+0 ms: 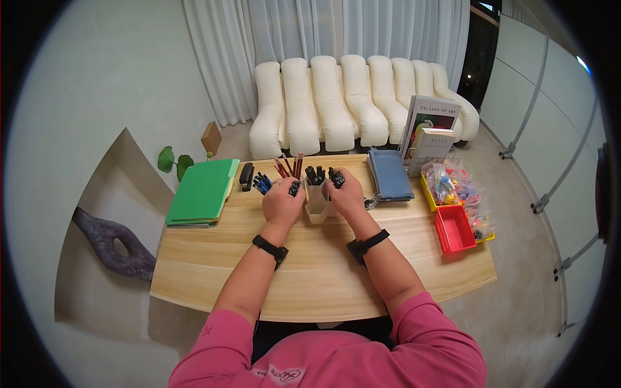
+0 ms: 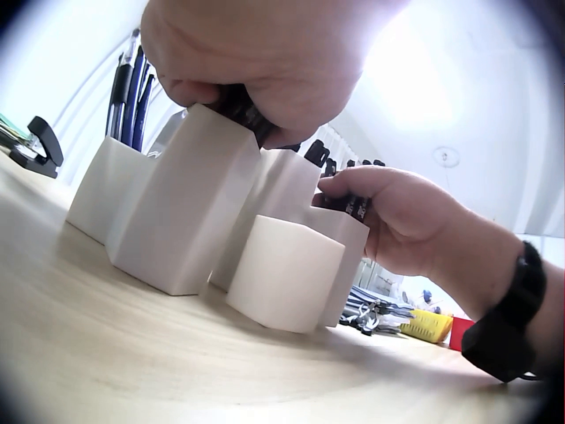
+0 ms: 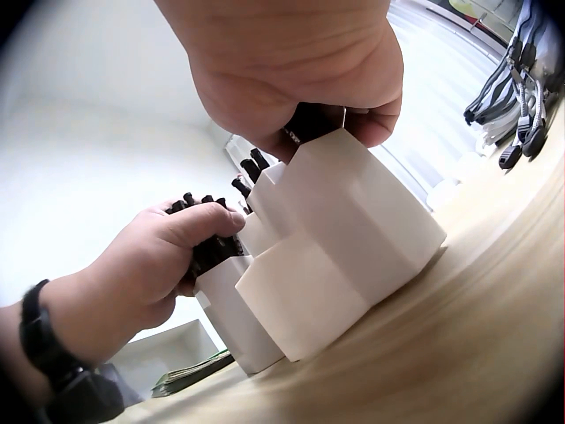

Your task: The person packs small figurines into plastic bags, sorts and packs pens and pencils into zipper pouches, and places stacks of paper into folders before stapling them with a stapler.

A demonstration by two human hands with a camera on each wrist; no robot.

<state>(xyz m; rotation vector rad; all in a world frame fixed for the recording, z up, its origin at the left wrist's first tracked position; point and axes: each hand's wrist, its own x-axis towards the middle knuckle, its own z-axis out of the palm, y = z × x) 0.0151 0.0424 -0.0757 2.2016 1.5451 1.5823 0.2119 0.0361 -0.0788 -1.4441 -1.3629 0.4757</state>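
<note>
pink cloth of the wearer's shirt (image 1: 323, 362) comes first, on the near side of the white pen holder (image 1: 317, 212). beyond the holder stands a cream sofa (image 1: 352, 113), and under it spreads a wooden table (image 1: 317, 284). green folders (image 1: 202, 191) lie to the holder's left; blue pouches (image 1: 391, 174) lie to its right, with a red basket (image 1: 455, 229) farther right.

both forearms reach forward and slant inward toward the holder, a black band (image 1: 270, 247) round each wrist. the left hand (image 1: 284, 200) is bent down over the holder's left part, back of the hand up, fingers curled closely round a bunch of black pens (image 1: 294, 188), thumb across them. the right hand (image 1: 349, 194) nearly mirrors it over the holder's right part, its fingers and thumb closed round a second bunch of black pens (image 1: 336, 178). how deep either bunch sits in its compartment cannot be told.

between the hands, more black pens stand toward the holder's back. red pencils (image 1: 297, 165) rise behind its left part, and blue pens (image 1: 261, 183) lean at its left.
</note>
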